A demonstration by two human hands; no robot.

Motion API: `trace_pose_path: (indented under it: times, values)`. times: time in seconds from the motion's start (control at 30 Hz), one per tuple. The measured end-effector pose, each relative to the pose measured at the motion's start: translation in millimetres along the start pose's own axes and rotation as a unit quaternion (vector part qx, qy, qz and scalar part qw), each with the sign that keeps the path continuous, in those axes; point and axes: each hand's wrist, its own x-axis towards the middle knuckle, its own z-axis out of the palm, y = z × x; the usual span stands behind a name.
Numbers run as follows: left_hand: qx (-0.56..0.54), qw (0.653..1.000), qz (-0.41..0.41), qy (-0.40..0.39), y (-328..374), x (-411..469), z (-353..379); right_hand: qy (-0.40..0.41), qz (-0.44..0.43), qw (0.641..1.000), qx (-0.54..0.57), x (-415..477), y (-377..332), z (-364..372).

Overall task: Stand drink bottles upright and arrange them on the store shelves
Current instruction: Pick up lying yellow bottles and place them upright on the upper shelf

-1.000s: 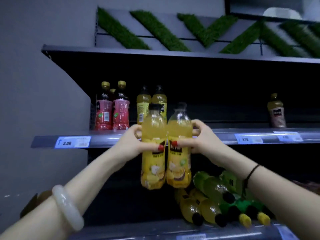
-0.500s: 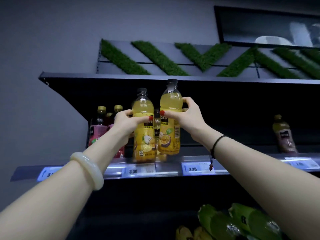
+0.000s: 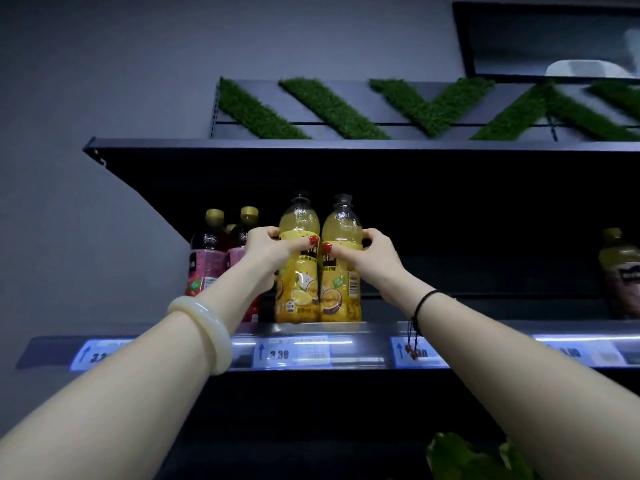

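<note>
Placement step, judged close to done. Left hand (image 3: 273,247) curled round the upper label of one clear plastic bottle of yellow juice with a black cap (image 3: 298,292); right hand (image 3: 367,254) curled likewise round a second, matching yellow juice bottle (image 3: 341,296). Both bottles upright, touching side by side, bases at the front of the dark metal upper shelf (image 3: 485,329), just right of the pink-labelled red drink bottles with gold caps (image 3: 207,268). Cannot tell whether their full weight rests on the shelf yet.

Next move, by judgement: calls for settling both bases flat, nudging the pair into line with the neighbours, then letting go without tipping either.

Legible writing: "3.30" beside an upward arrow on the lit price tag (image 3: 292,351) below the pair; a second tag (image 3: 91,355) at left, partly hidden by the left forearm (image 3: 145,375). Chinese characters and fruit pictures on the yellow labels, brand not readable. Far right, a lone brown-labelled bottle (image 3: 620,271), well apart.
</note>
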Motion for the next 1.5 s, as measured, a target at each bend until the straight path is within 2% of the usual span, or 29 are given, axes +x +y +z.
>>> trace_pose_path:
  times: [0.2,0.33,0.47,0.63,0.73,0.83,0.9,0.97,1.03,1.13,1.23,1.37,1.5]
  values:
    - [-0.047,0.999,-0.023,0.005,-11,6,3,-0.055,0.037,0.997,-0.026,0,4,2]
    - [-0.070,0.997,-0.005,0.015,-13,4,5,-0.051,0.041,0.997,-0.028,-7,6,4]
    - [-0.048,0.998,0.037,0.017,-21,2,7,-0.061,0.043,0.997,-0.037,-12,5,1]
    - [-0.046,0.999,0.020,0.017,-35,5,6,-0.054,0.053,0.997,-0.025,-17,10,1]
    - [0.000,1.000,0.021,0.016,-35,1,7,-0.046,0.045,0.998,-0.025,-20,12,2]
    - [0.096,0.992,0.040,0.070,-28,-11,12,-0.055,0.047,0.997,-0.031,-26,12,-1]
    - [0.135,0.980,0.094,0.114,-20,-27,16,-0.062,0.044,0.996,-0.051,-33,11,-6]
    - [0.168,0.963,0.171,0.122,-17,-51,17,-0.040,0.031,0.995,-0.087,-45,11,-11]
    - [0.177,0.947,0.250,0.099,-23,-82,19,0.006,-0.010,0.995,-0.101,-65,14,-17]
    - [0.133,0.931,0.340,0.005,-45,-139,24,0.038,-0.142,0.980,-0.131,-112,24,-28]
    - [0.129,0.931,0.319,-0.117,-88,-186,30,0.016,-0.215,0.957,-0.195,-160,42,-44]
    - [0.186,0.926,0.220,-0.244,-151,-217,41,-0.074,-0.162,0.936,-0.305,-206,79,-75]
    - [0.230,0.907,0.159,-0.316,-181,-230,66,-0.109,-0.056,0.905,-0.408,-230,114,-121]
